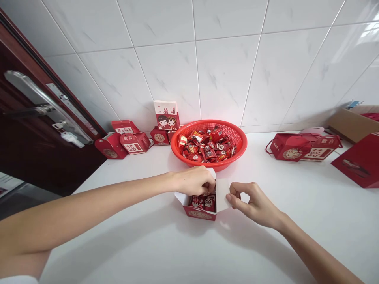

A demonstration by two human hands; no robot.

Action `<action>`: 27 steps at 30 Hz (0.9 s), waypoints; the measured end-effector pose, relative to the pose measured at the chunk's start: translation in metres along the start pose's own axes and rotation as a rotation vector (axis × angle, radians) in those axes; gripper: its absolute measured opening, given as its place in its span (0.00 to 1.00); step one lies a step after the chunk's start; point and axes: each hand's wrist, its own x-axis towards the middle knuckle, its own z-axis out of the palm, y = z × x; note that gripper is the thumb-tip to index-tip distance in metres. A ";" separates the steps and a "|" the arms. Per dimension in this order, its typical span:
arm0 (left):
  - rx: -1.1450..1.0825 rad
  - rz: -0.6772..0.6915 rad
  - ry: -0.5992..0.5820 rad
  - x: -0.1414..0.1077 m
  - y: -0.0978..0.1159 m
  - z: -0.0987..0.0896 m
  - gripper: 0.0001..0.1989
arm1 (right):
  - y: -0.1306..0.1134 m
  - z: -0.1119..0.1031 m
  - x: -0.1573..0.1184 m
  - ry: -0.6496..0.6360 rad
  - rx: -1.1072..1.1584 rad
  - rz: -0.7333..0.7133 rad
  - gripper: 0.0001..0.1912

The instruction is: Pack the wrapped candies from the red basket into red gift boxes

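Left hand, grip hidden, dips into the upward-open box, long axis pointing away; right hand pinches its flap; table extends nearside.

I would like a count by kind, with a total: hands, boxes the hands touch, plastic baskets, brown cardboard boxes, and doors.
Left hand and right hand: 2
Touched box: 1
Plastic basket: 1
Brown cardboard box: 1
Door: 1
Total: 6

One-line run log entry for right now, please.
left hand: fingers inside open red cardboard box | right hand: fingers at its white flap | red plastic basket: behind box, holding wrapped sweets
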 end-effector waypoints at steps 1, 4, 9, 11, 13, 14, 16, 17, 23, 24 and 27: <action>0.001 0.001 0.000 0.000 -0.001 -0.001 0.12 | 0.000 0.000 0.000 -0.001 0.000 -0.001 0.18; 0.032 -0.037 -0.043 0.003 -0.001 0.000 0.14 | 0.001 0.000 0.000 0.004 -0.004 -0.004 0.19; 0.331 -0.107 -0.114 0.011 0.006 0.008 0.13 | 0.002 0.000 0.000 0.010 -0.010 -0.017 0.18; 0.444 -0.129 -0.108 0.012 0.009 0.011 0.14 | 0.003 0.000 0.000 0.007 -0.015 -0.019 0.18; 0.505 -0.144 -0.099 0.012 0.011 0.013 0.15 | 0.002 0.000 0.000 0.006 -0.021 -0.018 0.18; 0.523 -0.149 -0.095 0.011 0.012 0.014 0.15 | 0.002 0.000 0.000 0.007 -0.023 -0.018 0.18; 0.540 -0.160 -0.093 0.011 0.014 0.014 0.15 | 0.001 0.000 0.000 0.009 -0.025 -0.022 0.18; 0.540 -0.170 -0.094 0.011 0.015 0.014 0.15 | 0.001 0.000 0.000 0.012 -0.025 -0.025 0.18; 0.542 -0.209 -0.081 0.014 0.025 0.014 0.13 | 0.000 0.001 0.000 0.026 -0.038 -0.033 0.19; 0.547 -0.204 -0.077 0.015 0.025 0.014 0.13 | 0.000 0.001 -0.001 0.026 -0.040 -0.033 0.19; 0.555 -0.200 -0.063 0.015 0.025 0.014 0.13 | 0.001 0.001 -0.001 0.024 -0.040 -0.036 0.19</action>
